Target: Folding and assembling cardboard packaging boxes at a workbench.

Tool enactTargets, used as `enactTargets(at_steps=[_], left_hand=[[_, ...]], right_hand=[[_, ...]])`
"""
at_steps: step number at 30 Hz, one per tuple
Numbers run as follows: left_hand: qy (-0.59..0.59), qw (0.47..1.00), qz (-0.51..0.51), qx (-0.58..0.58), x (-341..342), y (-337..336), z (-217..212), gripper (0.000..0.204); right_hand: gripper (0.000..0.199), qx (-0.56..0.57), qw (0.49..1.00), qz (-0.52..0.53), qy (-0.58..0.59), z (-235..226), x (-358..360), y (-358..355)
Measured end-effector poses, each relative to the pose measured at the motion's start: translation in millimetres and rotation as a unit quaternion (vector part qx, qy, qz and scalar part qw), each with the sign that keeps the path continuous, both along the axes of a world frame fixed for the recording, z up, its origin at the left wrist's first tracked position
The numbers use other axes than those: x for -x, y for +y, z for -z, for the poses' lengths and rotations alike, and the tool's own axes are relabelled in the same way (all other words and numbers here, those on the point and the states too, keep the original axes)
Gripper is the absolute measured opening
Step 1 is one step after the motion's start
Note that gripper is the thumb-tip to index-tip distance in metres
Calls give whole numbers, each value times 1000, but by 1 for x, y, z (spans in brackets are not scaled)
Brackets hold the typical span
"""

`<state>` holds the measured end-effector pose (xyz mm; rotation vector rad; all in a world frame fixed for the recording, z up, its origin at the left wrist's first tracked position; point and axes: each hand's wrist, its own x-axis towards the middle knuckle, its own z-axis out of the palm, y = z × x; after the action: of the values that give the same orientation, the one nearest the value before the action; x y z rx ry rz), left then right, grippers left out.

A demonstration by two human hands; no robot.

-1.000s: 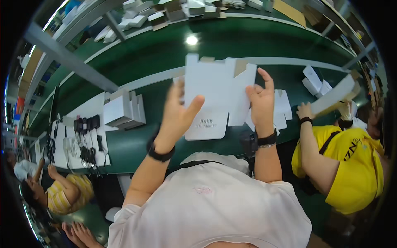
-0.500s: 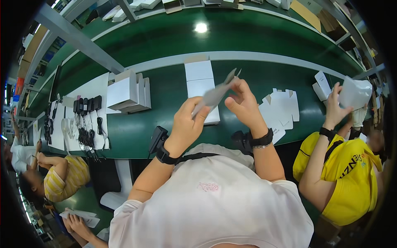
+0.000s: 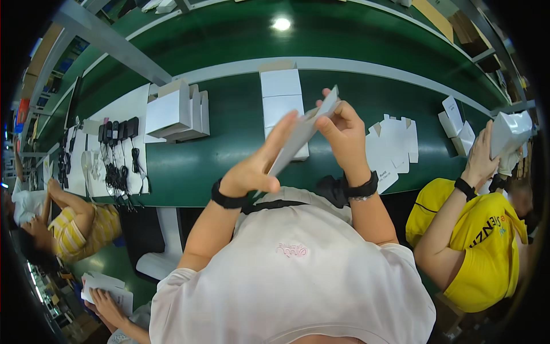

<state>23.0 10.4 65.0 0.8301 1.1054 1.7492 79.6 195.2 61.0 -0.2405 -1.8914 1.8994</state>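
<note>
A folding carton (image 3: 302, 136), grey-white and partly folded, is held up at a slant above the bench in front of my chest. My right hand (image 3: 344, 129) pinches its upper end between thumb and fingers, near a raised flap. My left hand (image 3: 255, 163) lies along the carton's left side with fingers stretched out and the thumb spread away below. Behind the carton stands a row of closed white boxes (image 3: 281, 83). Flat white carton blanks (image 3: 395, 143) lie to the right of my right hand.
White boxes (image 3: 169, 117) stand left of centre on the green bench (image 3: 235, 114). Farther left, black power adapters (image 3: 118, 131) with cables lie on a white sheet. A co-worker in yellow (image 3: 475, 241) handles a white box (image 3: 510, 133) at the right. Other people sit at the left.
My left hand has loosened from a thumb-and-finger grip to stretched fingers. My right hand has closed on the carton's upper end. The co-worker at the right has moved the white box slightly.
</note>
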Motion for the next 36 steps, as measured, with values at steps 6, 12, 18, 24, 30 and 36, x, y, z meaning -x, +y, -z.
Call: enactTargets(at_steps=[6, 12, 18, 24, 30, 36], left_hand=[[236, 972, 23, -4, 7, 1, 15, 147], [245, 964, -49, 87, -7, 1, 0, 145], [460, 842, -244, 139, -16, 19, 5, 134], [511, 820, -180, 183, -6, -4, -22, 135], [606, 753, -196, 163, 13, 4, -32, 127], [448, 849, -203, 193, 34, 6, -30, 117]], right_hand=[[41, 115, 976, -185, 5, -3, 1, -5], [81, 142, 961, -236, -20, -3, -1, 17], [106, 257, 932, -255, 15, -15, -12, -14], [72, 244, 941, -234, 16, -16, -5, 16], [41, -43, 954, -283, -91, -43, 7, 18], [31, 74, 952, -256, -149, -53, 10, 26]])
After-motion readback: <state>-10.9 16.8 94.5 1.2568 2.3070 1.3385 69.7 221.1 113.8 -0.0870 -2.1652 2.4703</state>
